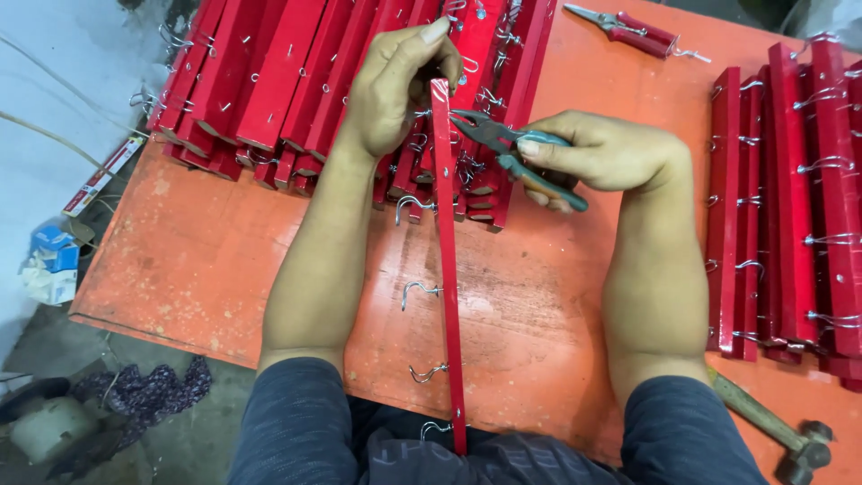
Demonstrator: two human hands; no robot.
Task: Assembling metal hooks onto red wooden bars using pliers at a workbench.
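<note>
Head view: left hand (395,90) grips red strip (446,269), right hand (597,153) squeezes pliers (503,148); blue-white package (52,260) on floor left

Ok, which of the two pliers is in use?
The teal-handled pliers, squeezed in the right hand against the red strip. The red-handled pliers lie untouched at the table's far edge.

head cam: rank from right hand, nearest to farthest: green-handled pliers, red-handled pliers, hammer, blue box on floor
1. green-handled pliers: held in the right hand.
2. red-handled pliers: table's far edge, above the hand.
3. hammer: near-right corner.
4. blue box: on the floor, far left.
</note>
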